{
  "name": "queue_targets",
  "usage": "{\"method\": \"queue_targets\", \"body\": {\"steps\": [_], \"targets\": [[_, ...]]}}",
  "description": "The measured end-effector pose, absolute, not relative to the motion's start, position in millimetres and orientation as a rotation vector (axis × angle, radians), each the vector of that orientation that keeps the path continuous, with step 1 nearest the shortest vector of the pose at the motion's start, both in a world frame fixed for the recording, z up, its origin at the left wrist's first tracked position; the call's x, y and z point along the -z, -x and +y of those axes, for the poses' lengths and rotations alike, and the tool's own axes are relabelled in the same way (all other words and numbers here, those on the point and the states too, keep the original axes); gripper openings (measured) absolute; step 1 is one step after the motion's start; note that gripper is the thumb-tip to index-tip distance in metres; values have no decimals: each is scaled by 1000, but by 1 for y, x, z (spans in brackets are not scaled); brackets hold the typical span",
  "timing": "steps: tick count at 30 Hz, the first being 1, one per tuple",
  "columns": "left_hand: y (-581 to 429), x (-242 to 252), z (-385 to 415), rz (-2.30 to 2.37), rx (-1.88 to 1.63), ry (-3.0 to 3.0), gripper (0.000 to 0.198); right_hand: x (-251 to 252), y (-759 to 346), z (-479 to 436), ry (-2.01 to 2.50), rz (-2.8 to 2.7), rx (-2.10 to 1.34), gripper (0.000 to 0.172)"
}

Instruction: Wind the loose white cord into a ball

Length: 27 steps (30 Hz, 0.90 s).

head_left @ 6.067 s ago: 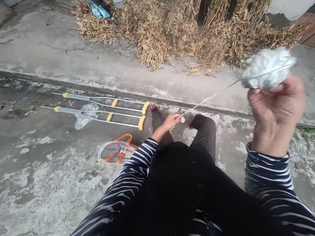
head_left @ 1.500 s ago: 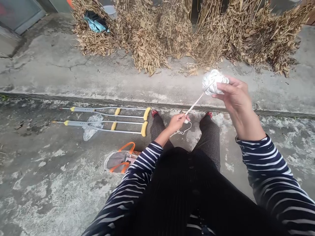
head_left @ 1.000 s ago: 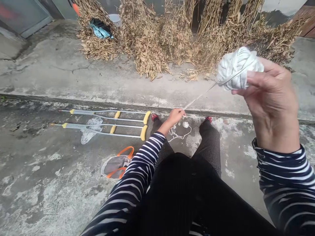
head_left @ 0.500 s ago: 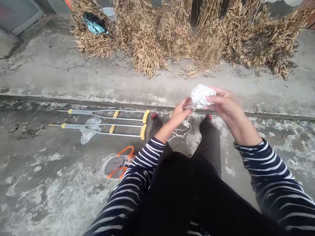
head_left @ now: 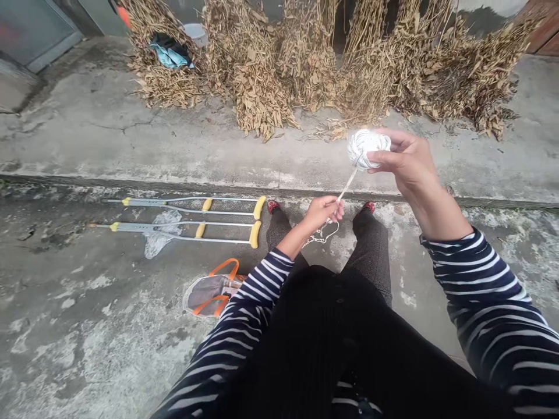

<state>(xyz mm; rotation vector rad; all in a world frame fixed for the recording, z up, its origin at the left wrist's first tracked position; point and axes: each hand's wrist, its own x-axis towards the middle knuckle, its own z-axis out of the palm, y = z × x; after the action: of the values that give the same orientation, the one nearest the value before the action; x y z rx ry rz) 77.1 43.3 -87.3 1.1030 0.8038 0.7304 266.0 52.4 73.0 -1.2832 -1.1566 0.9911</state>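
My right hand (head_left: pixel 408 157) holds a ball of white cord (head_left: pixel 363 148) between thumb and fingers, out over the edge of the concrete step. A taut length of cord (head_left: pixel 348 184) runs down from the ball to my left hand (head_left: pixel 324 212), whose fingers are closed on it. Below, loose cord (head_left: pixel 323 235) lies in loops on the ground between my feet, partly covered by my left hand.
Two crutches (head_left: pixel 227 224) with yellow pads lie to the left, a clear plastic bag (head_left: pixel 158 241) under them. Nearer is a grey bag with orange handles (head_left: pixel 205 295). Dried plant bundles (head_left: pixel 301 70) line the raised step (head_left: pixel 174 148) ahead.
The ball has moved up and slightly right in my right hand. My left hand has dropped away from it, and the cord between them is now stretched straight.
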Motion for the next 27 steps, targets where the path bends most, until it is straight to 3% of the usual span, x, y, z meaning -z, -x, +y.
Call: {"method": "queue_targets", "body": {"steps": [4,9,15,20,27], "targets": [[-49,90,24,770,-613,-1073,22,-57,-278,66,1310,-1231,-833,54],[-24,48,15,686,-537,-1093,27,-14,-271,67,1500,-1411,-694,62],[-20,22,28,731,-591,-1082,17,18,-257,55,1447,-1788,-488,53],[-24,63,30,963,-493,-1006,18,-2,-264,56,1358,-1603,-356,53],[-50,118,69,1226,-641,-1041,20,-74,-237,9,1130,-1314,-632,51]]}}
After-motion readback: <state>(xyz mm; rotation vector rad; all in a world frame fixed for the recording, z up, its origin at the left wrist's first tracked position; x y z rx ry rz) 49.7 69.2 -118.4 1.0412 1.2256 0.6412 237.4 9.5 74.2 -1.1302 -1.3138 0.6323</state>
